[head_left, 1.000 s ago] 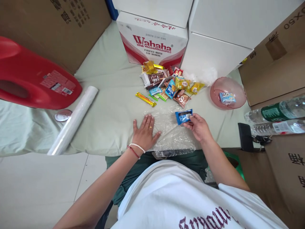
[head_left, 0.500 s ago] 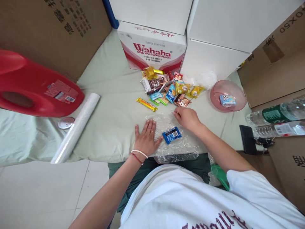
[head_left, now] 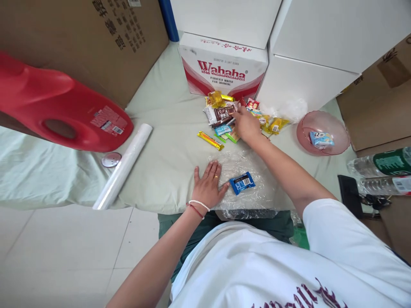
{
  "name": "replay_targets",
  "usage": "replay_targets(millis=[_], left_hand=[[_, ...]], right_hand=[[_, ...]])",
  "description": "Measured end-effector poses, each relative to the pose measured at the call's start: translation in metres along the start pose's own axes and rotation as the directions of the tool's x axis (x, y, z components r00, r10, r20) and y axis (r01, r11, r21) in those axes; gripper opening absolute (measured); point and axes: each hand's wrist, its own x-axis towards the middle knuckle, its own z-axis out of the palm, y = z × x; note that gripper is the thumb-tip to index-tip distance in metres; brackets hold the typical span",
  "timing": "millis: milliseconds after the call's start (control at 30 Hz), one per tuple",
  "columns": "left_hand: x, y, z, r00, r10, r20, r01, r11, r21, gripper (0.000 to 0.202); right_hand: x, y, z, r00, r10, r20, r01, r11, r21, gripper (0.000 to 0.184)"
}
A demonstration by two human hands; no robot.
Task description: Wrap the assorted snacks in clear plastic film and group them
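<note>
My left hand (head_left: 208, 185) lies flat on the left edge of a clear plastic sheet (head_left: 260, 196), its fingers spread. Right of its thumb, a small blue snack packet (head_left: 242, 183) rests on the sheet. My right hand (head_left: 247, 124) is in the heap of wrapped snacks, fingers bent together beside a brown snack packet (head_left: 224, 113); what they hold, if anything, is hidden. A light-blue packet (head_left: 222, 130) lies just left of this hand. Closer to me is a yellow snack stick (head_left: 210, 140). Yellow packets (head_left: 278, 125) lie to the right.
A pink bowl (head_left: 303, 139) with a light-blue packet inside stands at the right, near plastic bottles (head_left: 390, 164) and a black phone (head_left: 349, 196). A white plastic roll (head_left: 123, 167) and red jug (head_left: 73, 111) lie left. A Wahaha box (head_left: 224, 70) stands behind the snacks.
My right hand has left the plastic sheet and moved forward into the snack heap. My left hand stays flat on the sheet. The whole view has shifted slightly.
</note>
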Motion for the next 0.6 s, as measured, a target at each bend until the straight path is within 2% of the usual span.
replay_targets(millis=[133, 267, 367, 433, 533, 600], left_hand=[[0.0, 0.0, 0.001, 1.0, -0.005, -0.02, 0.005, 1.0, -0.008, 0.074], [0.001, -0.001, 0.002, 0.999, -0.003, -0.04, 0.003, 1.0, -0.013, 0.072], [0.0, -0.001, 0.003, 0.999, -0.003, -0.045, 0.002, 1.0, -0.014, 0.072], [0.0, -0.001, 0.003, 0.999, -0.003, -0.043, 0.002, 1.0, -0.015, 0.072], [0.0, -0.001, 0.002, 0.999, -0.001, -0.043, 0.0, 1.0, -0.018, 0.072], [0.001, -0.001, 0.002, 0.999, -0.001, -0.042, 0.0, 1.0, -0.019, 0.072]], right_hand=[[0.0, 0.027, -0.006, 0.999, 0.002, 0.035, -0.001, 1.0, -0.02, 0.039], [-0.007, 0.036, -0.008, 0.999, -0.035, 0.027, 0.035, 0.999, -0.018, 0.039], [-0.013, 0.027, -0.01, 0.997, -0.081, 0.016, 0.081, 0.996, -0.03, 0.039], [-0.017, 0.015, -0.007, 0.984, -0.169, 0.06, 0.173, 0.983, -0.056, 0.038], [-0.019, -0.008, 0.005, 0.946, -0.283, 0.156, 0.302, 0.946, -0.116, 0.037], [-0.014, -0.02, 0.015, 0.946, -0.274, 0.175, 0.302, 0.941, -0.156, 0.037]])
